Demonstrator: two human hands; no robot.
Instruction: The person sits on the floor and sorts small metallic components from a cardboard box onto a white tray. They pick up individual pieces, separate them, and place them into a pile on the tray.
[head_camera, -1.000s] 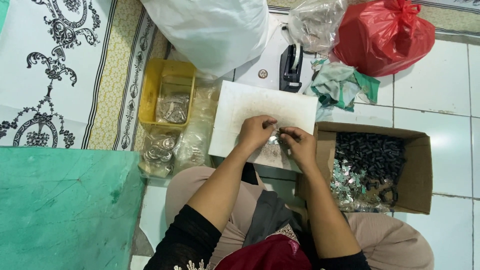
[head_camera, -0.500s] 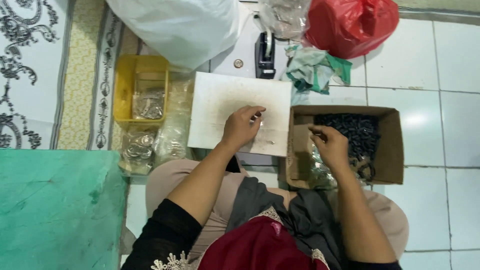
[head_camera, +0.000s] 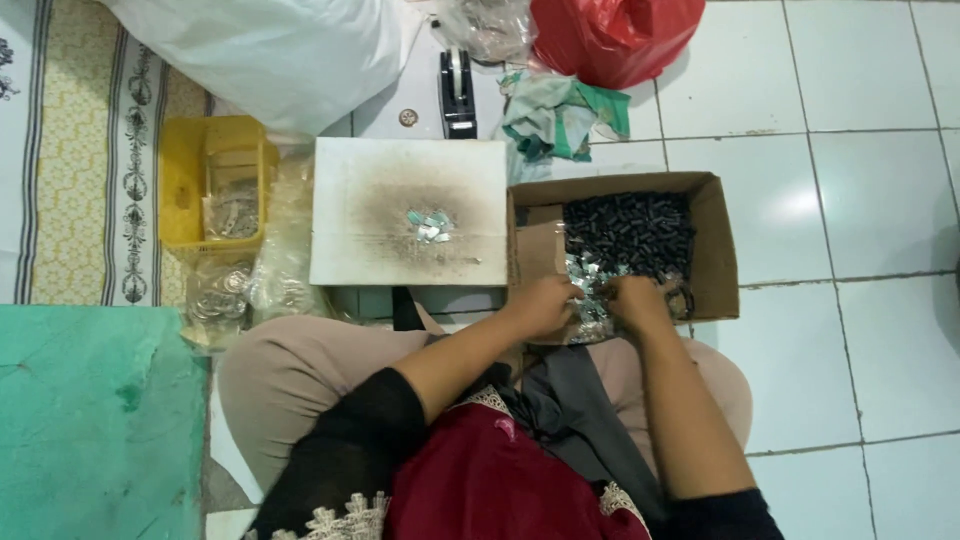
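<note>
A brown cardboard box is seen on the tiled floor, filled at the back with small dark cylindrical pieces and at the near edge with a heap of small silvery metal pieces. Both hands are set into that heap, the left hand and the right hand with fingers curled down among the silvery pieces, though whether anything is pinched cannot be told. A few more silvery bits are left on the smudged white board beside the box, and a yellow tray holding clear packets is placed further left.
</note>
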